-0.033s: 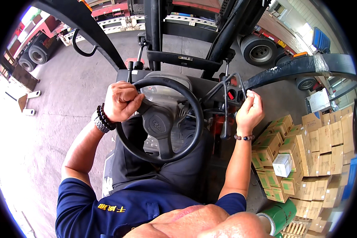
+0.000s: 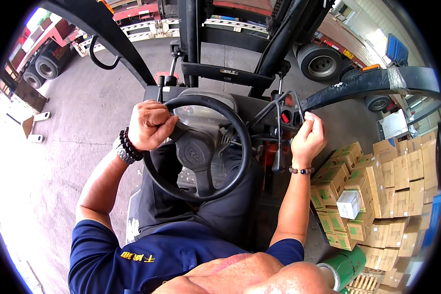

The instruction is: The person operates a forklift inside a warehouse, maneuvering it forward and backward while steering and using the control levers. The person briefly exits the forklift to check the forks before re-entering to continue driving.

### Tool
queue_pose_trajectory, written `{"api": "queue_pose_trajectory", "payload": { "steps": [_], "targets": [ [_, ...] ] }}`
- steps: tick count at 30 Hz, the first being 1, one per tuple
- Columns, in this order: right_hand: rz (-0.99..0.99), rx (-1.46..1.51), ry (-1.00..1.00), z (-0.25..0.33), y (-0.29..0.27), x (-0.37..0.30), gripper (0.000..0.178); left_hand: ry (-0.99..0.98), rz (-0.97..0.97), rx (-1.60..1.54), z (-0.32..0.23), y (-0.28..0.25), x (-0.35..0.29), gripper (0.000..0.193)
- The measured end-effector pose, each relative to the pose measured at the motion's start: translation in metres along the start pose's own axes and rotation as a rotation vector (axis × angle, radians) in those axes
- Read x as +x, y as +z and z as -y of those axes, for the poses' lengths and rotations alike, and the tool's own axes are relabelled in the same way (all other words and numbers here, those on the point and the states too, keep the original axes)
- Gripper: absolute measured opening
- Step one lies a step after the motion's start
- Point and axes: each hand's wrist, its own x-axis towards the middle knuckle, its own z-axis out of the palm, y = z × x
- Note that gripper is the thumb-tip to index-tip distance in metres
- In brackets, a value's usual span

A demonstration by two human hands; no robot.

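Observation:
My left hand [image 2: 153,126] is closed in a fist at the upper left rim of the black steering wheel [image 2: 246,142]; whatever part it grips lies hidden under the fingers. To the right of the wheel, my right hand [image 2: 309,137] has its fingers drawn together around the end of a bent control lever [image 2: 297,99], whose tip the hand covers. A second control lever [image 2: 279,159] with a black knob hangs just left of that hand, untouched. Between the two levers sits a dark panel with a red switch [image 2: 285,118].
Ahead rises the forklift's black mast [image 2: 225,73]. Trailers with large wheels [image 2: 322,64] stand beyond it on both sides. Stacked cartons [image 2: 394,181] and a green roll [image 2: 345,267] are at the right. Grey concrete floor [image 2: 93,98] stretches to the left.

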Motion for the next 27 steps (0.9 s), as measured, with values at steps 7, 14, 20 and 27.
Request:
{"api": "queue_pose_trajectory", "payload": {
  "steps": [7, 14, 20, 27],
  "targets": [
    [0.026, -0.032, -0.028, 0.009, -0.012, -0.015, 0.02, -0.019, -0.021, 0.011, 0.002, 0.004, -0.004, 0.042],
    [0.103, -0.037, 0.002, 0.02, -0.031, -0.045, 0.019, -0.028, -0.03, 0.018, 0.004, 0.004, -0.005, 0.042],
    [0.159, -0.113, -0.195, 0.052, -0.052, -0.05, 0.019, -0.044, -0.038, 0.067, 0.002, -0.001, -0.019, 0.041],
    [0.166, -0.07, -0.18, 0.051, -0.049, -0.068, 0.025, -0.148, 0.01, 0.076, -0.013, -0.01, -0.052, 0.041]
  ]
}}
